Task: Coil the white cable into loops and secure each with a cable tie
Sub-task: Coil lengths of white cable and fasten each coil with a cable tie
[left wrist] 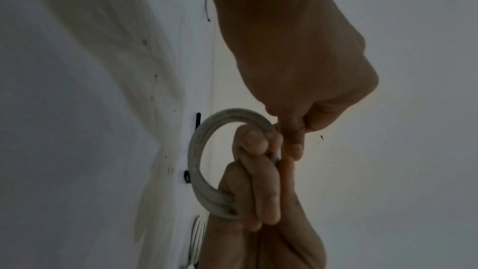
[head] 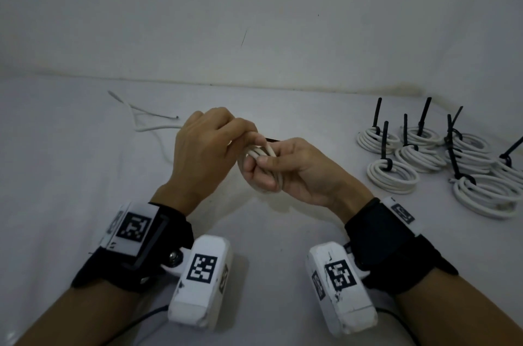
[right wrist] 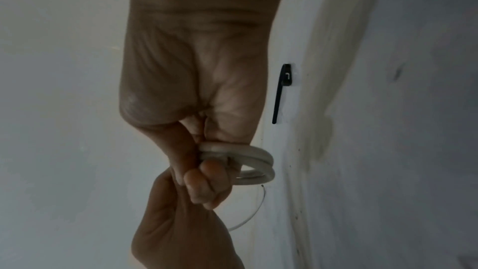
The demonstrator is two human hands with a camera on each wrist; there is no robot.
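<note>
A small coil of white cable [head: 261, 154] is held above the table between both hands. My right hand [head: 256, 169] grips it, fingers curled through the loops and thumb on top. My left hand [head: 252, 138] pinches the cable at the coil's upper edge. In the left wrist view the coil [left wrist: 199, 163] shows as a ring of stacked loops. In the right wrist view the coil [right wrist: 256, 164] sticks out beside the fingers. One loose black cable tie [right wrist: 280, 93] lies flat on the table, partly hidden behind the hands in the head view [head: 272, 139].
Loose white cable [head: 147, 128] trails over the table at the far left. Several finished coils [head: 393, 174] with black ties sticking up are grouped at the right. A white wall [head: 254, 20] stands behind the table.
</note>
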